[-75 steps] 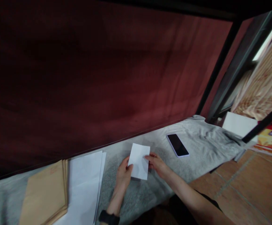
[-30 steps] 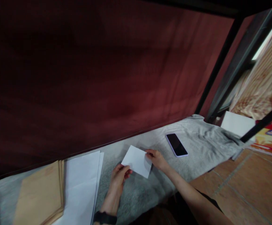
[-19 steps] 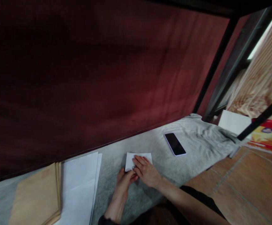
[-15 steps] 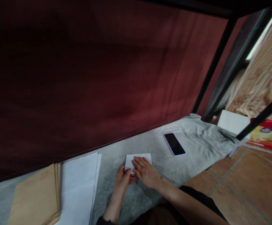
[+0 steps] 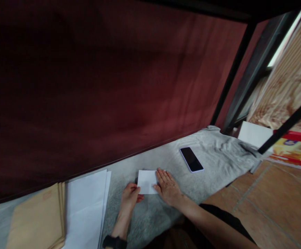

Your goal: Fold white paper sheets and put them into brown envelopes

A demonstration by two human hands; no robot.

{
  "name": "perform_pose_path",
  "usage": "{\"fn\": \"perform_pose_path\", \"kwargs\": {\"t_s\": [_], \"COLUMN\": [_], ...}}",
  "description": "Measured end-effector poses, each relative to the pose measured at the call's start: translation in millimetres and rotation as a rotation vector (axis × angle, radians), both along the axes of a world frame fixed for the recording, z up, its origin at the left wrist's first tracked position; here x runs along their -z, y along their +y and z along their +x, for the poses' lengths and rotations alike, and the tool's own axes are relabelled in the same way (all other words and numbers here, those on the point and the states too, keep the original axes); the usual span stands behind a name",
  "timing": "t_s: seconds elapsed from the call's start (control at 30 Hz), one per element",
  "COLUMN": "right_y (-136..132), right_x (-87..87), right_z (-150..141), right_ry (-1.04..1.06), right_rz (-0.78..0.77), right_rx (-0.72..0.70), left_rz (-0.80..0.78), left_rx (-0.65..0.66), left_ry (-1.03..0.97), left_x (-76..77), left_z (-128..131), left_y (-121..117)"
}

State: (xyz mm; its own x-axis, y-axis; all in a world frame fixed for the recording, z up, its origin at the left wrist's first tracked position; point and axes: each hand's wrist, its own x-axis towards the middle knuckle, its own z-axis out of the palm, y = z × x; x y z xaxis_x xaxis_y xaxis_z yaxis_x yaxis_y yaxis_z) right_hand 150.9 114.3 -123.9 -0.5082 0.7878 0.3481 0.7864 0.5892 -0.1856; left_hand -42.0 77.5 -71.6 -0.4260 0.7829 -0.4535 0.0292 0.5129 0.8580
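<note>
A small white sheet of paper [image 5: 147, 180], apparently folded, lies on the grey cloth [image 5: 163, 155] in front of me. My left hand [image 5: 131, 196] pinches its lower left corner, thumb on top and fingers underneath. Flat across the paper's right edge rests my right hand [image 5: 169, 188], palm down with fingers stretched out and covering that side. Up and to the right of the right hand is a phone [image 5: 192, 159] with a dark screen and a pale purple edge.
Larger white sheets [image 5: 85, 207] lie to the left, beside a stack of brown envelopes [image 5: 37, 218]. A dark red panel [image 5: 129, 97] rises behind the cloth. At right stand a black metal post [image 5: 232, 76] and a colourful box [image 5: 295, 148] above the tiled floor [image 5: 277, 197].
My right hand has slid right across the paper to its right edge, uncovering the middle. My left hand keeps its pinch at the lower left corner. The view has shifted slightly.
</note>
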Motion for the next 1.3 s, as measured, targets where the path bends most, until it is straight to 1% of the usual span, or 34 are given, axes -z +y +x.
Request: {"fn": "perform_pose_path", "kwargs": {"t_s": [0.2,0.33,0.37,0.4,0.5,0.53,0.57,0.6,0.67,0.77,0.83,0.9,0.93,1.0,1.07,1.1,1.13,1.17,1.23,1.3], "right_y": [0.9,-0.9,-2.3,-4.3,-11.8,-13.8,-14.9,-14.6,-9.2,9.6,24.7,37.5,42.1,47.9,50.1,50.4,50.4,50.3,49.8,47.9], "right_x": [1.7,-6.4,-10.2,-14.5,-29.0,-33.7,-38.1,-42.1,-49.4,-57.6,-60.6,-60.9,-60.3,-58.2,-56.0,-55.2,-54.7,-54.5,-54.8,-55.7], "right_z": [14.5,15.7,15.3,14.7,11.2,9.7,8.3,7.2,6.9,12.1,17.6,22.3,23.9,25.6,25.5,25.1,24.4,23.6,21.3,18.1], "right_ry": [-0.033,0.003,0.02,0.034,0.036,0.033,0.037,0.055,0.135,0.356,0.539,0.707,0.776,0.878,0.937,0.949,0.951,0.943,0.917,0.902], "right_rz": [-0.015,-0.011,-0.008,-0.009,-0.045,-0.066,-0.09,-0.118,-0.174,-0.26,-0.343,-0.482,-0.566,-0.722,-0.825,-0.852,-0.856,-0.824,-0.688,-0.538], "right_rx": [0.105,0.155,0.135,0.086,-0.164,-0.233,-0.269,-0.27,-0.205,-0.117,-0.112,-0.125,-0.136,-0.165,-0.181,-0.181,-0.172,-0.15,-0.08,-0.005], "left_rz": [0.02,0.041,0.045,0.045,0.048,0.05,0.055,0.066,0.078,0.102,0.176,0.298,0.35,0.397,0.386,0.376,0.369,0.366,0.351,0.318], "left_rx": [-0.05,-0.075,-0.076,-0.075,-0.094,-0.108,-0.122,-0.13,-0.127,-0.156,-0.209,-0.233,-0.22,-0.141,-0.025,0.032,0.072,0.091,0.079,0.034], "left_ry": [-0.068,-0.107,-0.119,-0.141,-0.264,-0.308,-0.339,-0.358,-0.399,-0.465,-0.44,-0.36,-0.322,-0.287,-0.28,-0.262,-0.226,-0.178,-0.088,-0.059], "left_x": [-4.7,-10.8,-12.7,-14.8,-21.1,-23.1,-24.9,-26.5,-29.1,-30.8,-30.4,-29.7,-29.5,-30.1,-32.0,-33.0,-33.8,-34.2,-32.9,-28.9], "left_z": [1.3,2.9,2.8,2.5,0.2,-0.7,-1.6,-2.4,-3.3,-2.9,-1.6,0.0,0.7,1.9,2.5,2.7,2.9,3.2,4.3,6.3], "left_y": [-1.7,-8.2,-10.0,-11.6,-14.9,-15.3,-15.5,-15.4,-14.5,-12.6,-11.8,-11.7,-12.0,-12.5,-12.6,-12.6,-12.4,-12.1,-11.7,-11.4]}}
